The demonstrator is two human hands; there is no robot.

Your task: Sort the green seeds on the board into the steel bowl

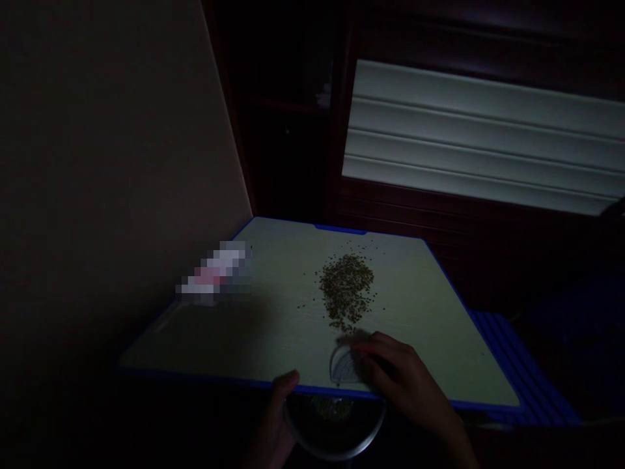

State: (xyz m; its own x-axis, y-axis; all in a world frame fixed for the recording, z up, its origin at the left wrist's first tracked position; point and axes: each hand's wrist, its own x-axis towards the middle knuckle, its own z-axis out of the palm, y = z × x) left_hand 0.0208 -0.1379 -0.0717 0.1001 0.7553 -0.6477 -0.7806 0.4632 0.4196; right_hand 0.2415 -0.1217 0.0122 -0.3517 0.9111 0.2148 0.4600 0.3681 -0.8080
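Note:
A heap of small brownish grains (346, 292) lies in the middle of a pale board with a blue rim (430, 391). My right hand (400, 384) rests on the board's near edge, its fingers closed on a small clear semicircular piece (342, 366) just below the heap. My left hand (276, 423) grips the rim of a round metal bowl (336, 426) held under the board's near edge, thumb on top. Some grains lie inside the bowl.
The scene is very dark. A small blurred-out object (215, 273) sits at the board's left side, against a plain wall (107, 163). Dark wooden furniture and a lit slatted panel (478, 137) stand behind. A blue ribbed surface (517, 365) lies right of the board.

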